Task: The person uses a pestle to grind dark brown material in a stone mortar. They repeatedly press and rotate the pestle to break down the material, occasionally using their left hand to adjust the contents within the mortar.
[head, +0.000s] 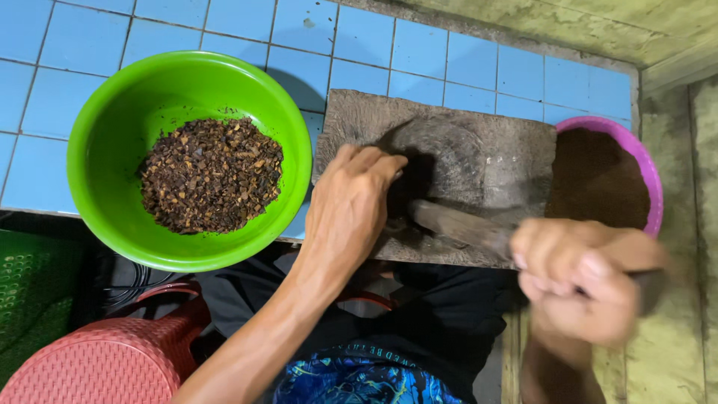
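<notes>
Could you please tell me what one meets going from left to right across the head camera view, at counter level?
Green bowl of chopped dark brown bits → left hand on the worn wooden block → blade → right hand, blurred → purple bowl of fine brown powder.

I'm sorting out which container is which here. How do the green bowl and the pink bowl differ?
The green bowl lies fully in view left of the wooden block; the pink bowl sits right of it, partly hidden. The green bowl holds coarse, dark brown chopped pieces heaped in the middle; the pink bowl holds a fine, even brown powder. Both are round, plastic-looking, and rest on the blue tiles.
</notes>
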